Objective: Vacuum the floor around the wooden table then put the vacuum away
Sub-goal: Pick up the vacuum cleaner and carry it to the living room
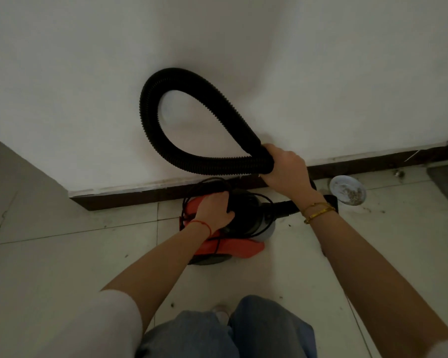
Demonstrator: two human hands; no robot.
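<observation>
An orange and black canister vacuum (233,248) stands on the tiled floor against the dark skirting board. My left hand (215,211) is closed around the black handle and the coiled power cord (204,184) on top of it. My right hand (286,169) grips the black ribbed hose (150,120) where its two runs cross, holding it up as a large loop in front of the white wall. A black nozzle tube (285,206) sticks out to the right of the canister. The wooden table is out of view.
A round metal dish (347,189) with debris lies on the floor right of the vacuum, by the skirting board (140,196). Crumbs dot the tiles nearby. A grey wall corner (16,182) juts in at the left. My knees (225,332) are at the bottom edge.
</observation>
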